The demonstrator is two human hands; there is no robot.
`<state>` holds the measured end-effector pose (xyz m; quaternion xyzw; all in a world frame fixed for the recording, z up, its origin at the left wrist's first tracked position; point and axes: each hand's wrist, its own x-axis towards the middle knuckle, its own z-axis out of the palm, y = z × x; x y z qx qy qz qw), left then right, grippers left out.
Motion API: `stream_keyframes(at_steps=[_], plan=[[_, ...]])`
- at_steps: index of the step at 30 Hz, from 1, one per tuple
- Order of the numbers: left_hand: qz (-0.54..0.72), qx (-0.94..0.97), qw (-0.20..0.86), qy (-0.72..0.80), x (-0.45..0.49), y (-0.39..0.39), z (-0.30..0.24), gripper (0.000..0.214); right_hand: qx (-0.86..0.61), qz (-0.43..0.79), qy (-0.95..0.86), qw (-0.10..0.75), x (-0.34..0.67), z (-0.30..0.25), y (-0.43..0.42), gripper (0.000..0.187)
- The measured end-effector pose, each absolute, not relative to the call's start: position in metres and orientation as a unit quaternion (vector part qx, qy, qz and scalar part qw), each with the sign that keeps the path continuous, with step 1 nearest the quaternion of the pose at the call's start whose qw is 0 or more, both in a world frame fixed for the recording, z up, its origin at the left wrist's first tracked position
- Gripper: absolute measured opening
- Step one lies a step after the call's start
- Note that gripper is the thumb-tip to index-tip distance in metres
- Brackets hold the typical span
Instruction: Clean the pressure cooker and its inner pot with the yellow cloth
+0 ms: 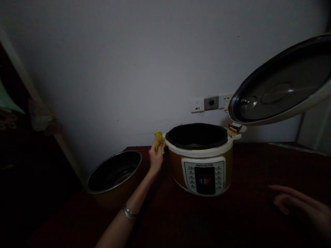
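My left hand [155, 159] grips a small yellow cloth [158, 139] and presses it against the left side of an electric pressure cooker [201, 162], just under its white rim. The cooker has a brown body, a front control panel and a dark inner cavity. Its big round lid [280, 86] stands swung open at the upper right. My right hand [302, 206] hovers over the dark table at the lower right, fingers stretched out and apart, holding nothing. A bracelet [129, 214] sits on my left wrist.
A metal inner pot [113, 174] stands on the dark wooden table [207, 220] left of the cooker. Wall sockets [210, 102] sit on the white wall behind. A dim shelf with bags [38, 119] lies at the far left.
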<state>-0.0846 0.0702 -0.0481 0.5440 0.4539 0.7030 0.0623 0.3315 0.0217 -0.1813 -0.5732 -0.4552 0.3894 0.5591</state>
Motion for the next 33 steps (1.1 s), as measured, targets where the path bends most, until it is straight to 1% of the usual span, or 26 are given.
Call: stream_keyframes(at_steps=[3,9,12,15,18,21,24,27,29,31,33], plan=[[0.712,0.531,0.055,0.456,-0.086,0.071,-0.047,0.024,-0.545,0.445,-0.446,0.553,0.332,-0.181,0.022,0.029],[0.736,0.488,0.055,0.466,-0.093,0.074,-0.04,0.02,-0.549,0.431,-0.456,0.552,0.323,-0.164,0.011,0.029],[0.754,0.458,0.042,0.47,-0.098,0.071,-0.032,0.021,-0.542,0.406,-0.484,0.554,0.321,-0.159,0.008,0.03],[0.768,0.446,-0.005,0.46,-0.099,0.058,-0.02,0.023,-0.537,0.352,-0.54,0.544,0.319,-0.152,0.001,0.032],[0.77,0.474,-0.045,0.424,-0.093,0.036,-0.003,0.026,-0.53,0.289,-0.6,0.525,0.307,-0.136,-0.015,0.034],[0.746,0.532,-0.043,0.397,-0.078,0.011,0.012,0.025,-0.5,0.271,-0.64,0.517,0.282,-0.108,-0.036,0.034],[0.666,0.643,-0.035,0.377,-0.057,-0.011,0.017,0.029,-0.453,0.287,-0.652,0.536,0.255,-0.072,-0.052,0.034],[0.501,0.811,-0.097,0.285,-0.035,-0.029,0.009,0.044,-0.402,0.294,-0.637,0.589,0.235,-0.038,-0.059,0.038],[0.385,0.889,-0.141,0.205,-0.023,-0.04,-0.001,0.051,-0.391,0.327,-0.623,0.594,0.225,-0.026,-0.06,0.044],[0.319,0.921,-0.151,0.167,-0.013,-0.048,-0.014,0.056,-0.391,0.422,-0.602,0.553,0.217,-0.028,-0.059,0.059],[0.297,0.93,-0.14,0.166,-0.007,-0.052,-0.028,0.061,-0.399,0.538,-0.569,0.477,0.21,-0.04,-0.06,0.074]])
